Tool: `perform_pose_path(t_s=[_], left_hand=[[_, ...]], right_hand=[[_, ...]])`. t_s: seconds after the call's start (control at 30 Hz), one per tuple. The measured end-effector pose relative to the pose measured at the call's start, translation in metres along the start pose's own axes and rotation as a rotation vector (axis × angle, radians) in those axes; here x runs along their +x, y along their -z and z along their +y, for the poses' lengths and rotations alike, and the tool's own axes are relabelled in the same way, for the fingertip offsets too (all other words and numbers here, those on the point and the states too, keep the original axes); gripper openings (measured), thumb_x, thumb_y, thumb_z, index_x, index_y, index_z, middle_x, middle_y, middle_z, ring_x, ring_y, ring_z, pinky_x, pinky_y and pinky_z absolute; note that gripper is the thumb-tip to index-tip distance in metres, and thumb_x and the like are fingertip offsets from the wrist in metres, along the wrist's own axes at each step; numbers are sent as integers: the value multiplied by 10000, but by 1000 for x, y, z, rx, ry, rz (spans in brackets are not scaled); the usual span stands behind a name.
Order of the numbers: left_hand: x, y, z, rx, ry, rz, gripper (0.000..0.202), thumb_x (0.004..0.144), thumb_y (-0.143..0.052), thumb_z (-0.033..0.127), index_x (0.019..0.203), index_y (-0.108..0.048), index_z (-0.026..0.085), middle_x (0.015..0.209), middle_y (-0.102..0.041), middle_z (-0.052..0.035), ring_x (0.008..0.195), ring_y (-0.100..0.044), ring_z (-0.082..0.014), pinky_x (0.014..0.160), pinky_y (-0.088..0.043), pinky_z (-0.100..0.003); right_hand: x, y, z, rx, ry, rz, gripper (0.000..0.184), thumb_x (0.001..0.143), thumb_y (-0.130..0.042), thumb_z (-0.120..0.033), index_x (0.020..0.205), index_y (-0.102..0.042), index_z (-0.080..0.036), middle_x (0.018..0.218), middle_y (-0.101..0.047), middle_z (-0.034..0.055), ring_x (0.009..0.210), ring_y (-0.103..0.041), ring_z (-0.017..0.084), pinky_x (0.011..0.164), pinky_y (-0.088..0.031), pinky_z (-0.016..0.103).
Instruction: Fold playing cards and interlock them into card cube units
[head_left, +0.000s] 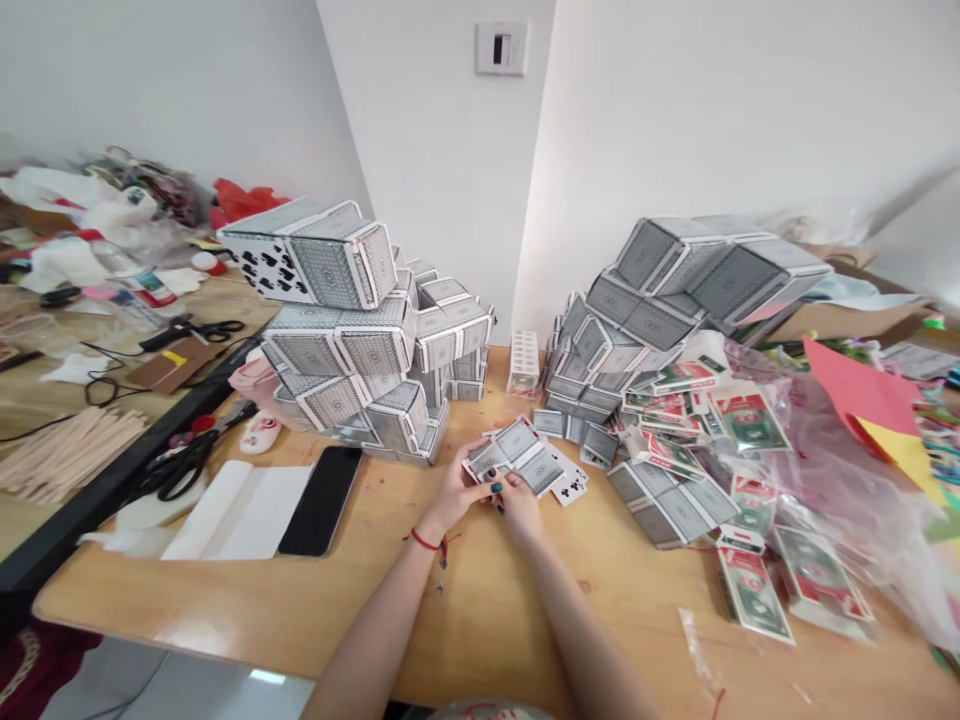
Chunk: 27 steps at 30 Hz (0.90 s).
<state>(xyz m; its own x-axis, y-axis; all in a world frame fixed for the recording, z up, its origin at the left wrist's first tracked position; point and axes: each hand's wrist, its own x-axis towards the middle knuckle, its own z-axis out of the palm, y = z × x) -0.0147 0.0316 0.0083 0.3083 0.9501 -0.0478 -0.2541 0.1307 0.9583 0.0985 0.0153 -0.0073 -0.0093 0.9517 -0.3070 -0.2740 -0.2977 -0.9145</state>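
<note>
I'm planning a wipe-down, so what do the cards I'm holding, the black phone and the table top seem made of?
The cards look like smooth, printed paperboard, perhaps coated, going by their thin white edges. The black phone seems glass-fronted, judging by its smooth, even dark face. The table top looks like wood or laminate, lightly glossy: it's honey-coloured and reflects light.

Phone (pixel 321 500) lies left side of my feed, screen dark; creased white paper (pixel 238 510) just beside it. Black-handled scissors (pixel 199 452) farther left, then pale wooden sticks (pixel 67 455), loosely piled. I log a wall switch (pixel 502 49), red bag (pixel 251 200) back left, pink sheet (pixel 862 395) at right.
</note>
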Motion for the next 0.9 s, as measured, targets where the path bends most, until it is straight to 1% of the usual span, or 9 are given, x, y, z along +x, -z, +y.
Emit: perform_pose_path(t_s=[0.07, 0.13, 0.2, 0.3, 0.37, 0.47, 0.57, 0.77, 0.9], left_hand=[[1, 2, -2, -23, 24, -6, 681, 618, -647, 201, 1232, -352, 225, 1035, -585, -75, 593, -562, -104, 512, -446, -226], [3, 3, -4, -35, 12, 18, 656, 634, -631, 205, 1231, -361, 223, 1051, -586, -75, 612, -577, -115, 534, -458, -244], [4, 5, -6, -21, -28, 76, 614, 632, -635, 201, 1202, -405, 202, 1116, -564, -86, 801, -597, -164, 671, -475, -281], [5, 3, -6, 32, -64, 128, 576, 630, -649, 198, 1165, -438, 181, 1200, -512, -101, 1022, -530, -207, 833, -434, -322], [5, -1, -6, 72, -82, 125, 579, 619, -661, 185, 1153, -437, 183, 1224, -489, -104, 1060, -509, -212, 872, -417, -336], [6, -6, -6, 136, -120, 130, 573, 608, -664, 159, 1131, -432, 190, 1206, -494, -92, 1068, -503, -205, 896, -406, -344], [6, -10, -7, 194, -147, 165, 543, 606, -663, 161, 1098, -434, 187, 1151, -517, -83, 1022, -528, -202, 865, -429, -346], [7, -9, -12, 197, -55, 126, 518, 637, -650, 217, 1099, -419, 188, 1007, -561, -71, 736, -589, -156, 588, -513, -282], [8, -8, -15, 226, -53, 147, 507, 633, -654, 207, 1088, -433, 179, 1022, -558, -79, 813, -584, -176, 635, -512, -293]], right_hand=[[-2, 3, -1, 6, 33, -53, 377, 696, -520, -542, 538, -503, -200, 441, -519, -19, 409, -431, 107, 432, -304, 227], [-3, 5, -1, 5, 97, -68, 382, 723, -494, -544, 574, -524, -195, 465, -532, -6, 412, -433, 110, 427, -311, 233], [-3, 5, -2, 3, 173, -2, 354, 739, -501, -515, 594, -520, -193, 476, -528, -9, 411, -421, 108, 420, -314, 235], [-1, 4, -2, 9, 259, 153, 282, 714, -565, -453, 634, -522, -186, 512, -545, -9, 432, -434, 114, 433, -347, 238], [1, 4, -2, 19, 298, 230, 256, 680, -608, -411, 739, -558, -166, 618, -608, 20, 517, -505, 140, 482, -399, 249], [3, 7, -2, 34, 318, 258, 302, 663, -622, -361, 872, -580, -147, 840, -656, 70, 746, -581, 196, 660, -457, 298], [4, 10, -2, 60, 304, 237, 290, 661, -623, -328, 886, -592, -148, 903, -659, 81, 844, -589, 217, 774, -447, 334], [7, 9, 1, 178, 271, 275, 412, 629, -642, -337, 987, -588, -140, 960, -654, 96, 876, -589, 228, 757, -466, 350], [10, 7, 2, 293, 246, 301, 430, 581, -678, -319, 963, -593, -143, 901, -664, 79, 814, -602, 214, 698, -481, 330]])
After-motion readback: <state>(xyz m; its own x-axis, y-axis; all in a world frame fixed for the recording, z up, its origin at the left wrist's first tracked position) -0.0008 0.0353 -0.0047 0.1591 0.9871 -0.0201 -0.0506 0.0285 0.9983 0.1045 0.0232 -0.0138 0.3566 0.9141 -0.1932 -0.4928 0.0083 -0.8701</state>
